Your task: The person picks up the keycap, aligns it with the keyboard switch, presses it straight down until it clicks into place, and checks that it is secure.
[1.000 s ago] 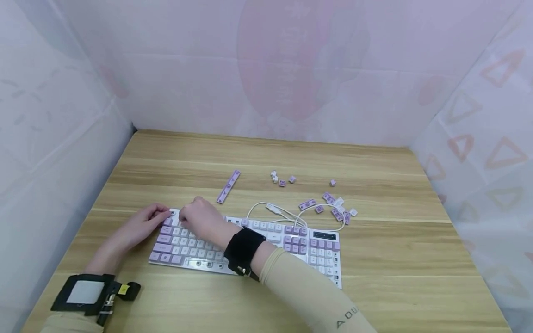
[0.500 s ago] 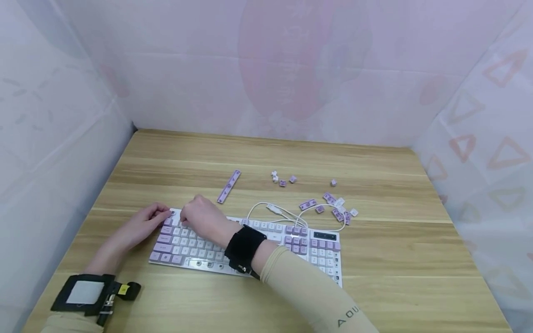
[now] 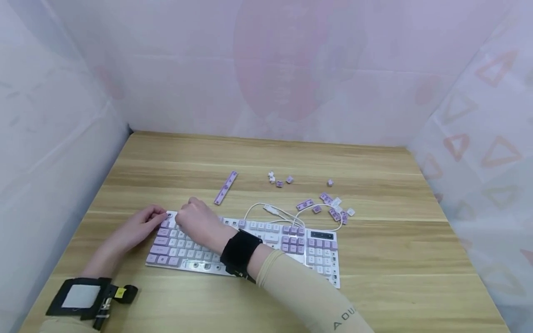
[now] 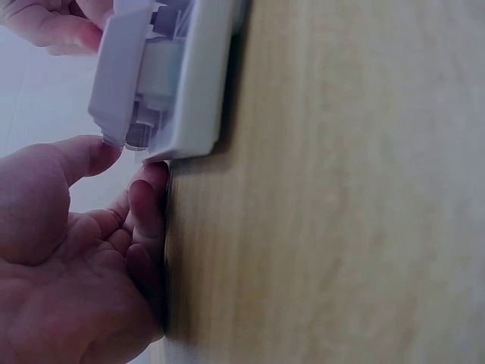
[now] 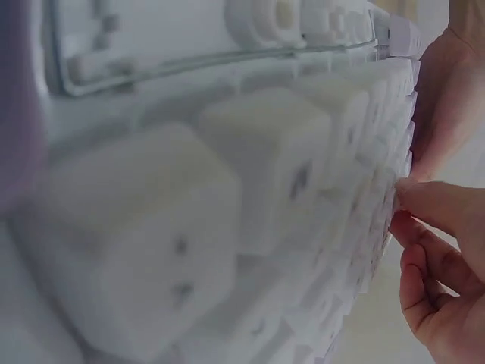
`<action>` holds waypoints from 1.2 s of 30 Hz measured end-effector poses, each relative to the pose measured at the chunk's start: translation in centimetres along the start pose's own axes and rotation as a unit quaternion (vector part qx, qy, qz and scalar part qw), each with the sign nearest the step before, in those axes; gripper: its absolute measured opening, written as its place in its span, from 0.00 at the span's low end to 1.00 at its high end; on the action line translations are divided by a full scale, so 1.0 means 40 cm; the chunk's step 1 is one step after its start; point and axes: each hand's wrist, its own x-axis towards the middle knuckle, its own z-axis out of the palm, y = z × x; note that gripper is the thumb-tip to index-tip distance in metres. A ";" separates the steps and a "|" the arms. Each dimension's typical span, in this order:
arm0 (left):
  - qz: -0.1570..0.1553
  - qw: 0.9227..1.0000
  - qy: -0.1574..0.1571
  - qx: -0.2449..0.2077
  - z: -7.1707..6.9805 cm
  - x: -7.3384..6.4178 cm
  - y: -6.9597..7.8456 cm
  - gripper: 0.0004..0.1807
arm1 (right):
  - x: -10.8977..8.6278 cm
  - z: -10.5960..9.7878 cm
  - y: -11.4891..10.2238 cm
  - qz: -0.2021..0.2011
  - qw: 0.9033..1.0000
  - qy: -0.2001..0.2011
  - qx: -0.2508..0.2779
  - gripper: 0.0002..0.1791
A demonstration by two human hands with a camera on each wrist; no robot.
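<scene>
A white keyboard with white and purple keycaps point(image 3: 160, 250) lies on the wooden table. At its top left corner my left hand point(image 3: 132, 230) grips the edge; in the left wrist view the thumb is against a keycap point(image 4: 120, 72) and the curled fingers sit behind the keyboard's edge point(image 4: 198, 83). Over the top left rows, my right hand point(image 3: 201, 225) has thumb and forefinger pinched together at the keys. The right wrist view shows these fingertips point(image 5: 405, 189) at a keycap's place, where they mostly cover what they pinch. Several key positions in the keyboard's bottom row and right side show bare switches.
Behind the keyboard lie a long purple spacebar point(image 3: 226, 188), small white pieces point(image 3: 271, 177) and several loose purple and white keycaps point(image 3: 334, 213). A white cable point(image 3: 255, 205) with a USB plug point(image 3: 270, 210) loops behind it. Pale fabric walls point(image 3: 62, 115) enclose the table.
The head view has shifted slightly. Both hands stay at nearly the same places on the keyboard, and the loose pieces have not moved on the table.
</scene>
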 end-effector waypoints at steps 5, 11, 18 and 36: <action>-0.001 1.000 -0.002 -0.002 -0.004 -0.005 0.002 0.34 | 0.000 -0.010 -0.008 -0.006 0.999 -0.002 -0.035 0.07; 0.005 1.000 0.004 0.003 -0.001 -0.007 0.000 0.33 | -0.001 -0.007 -0.041 0.004 0.994 -0.027 -0.105 0.08; 0.012 1.000 0.009 0.011 0.002 -0.003 -0.004 0.33 | 0.009 -0.016 -0.071 0.009 0.991 -0.043 -0.125 0.11; 0.015 1.000 0.007 0.016 0.006 0.004 -0.011 0.33 | 0.014 0.005 -0.054 -0.011 0.991 -0.027 -0.131 0.13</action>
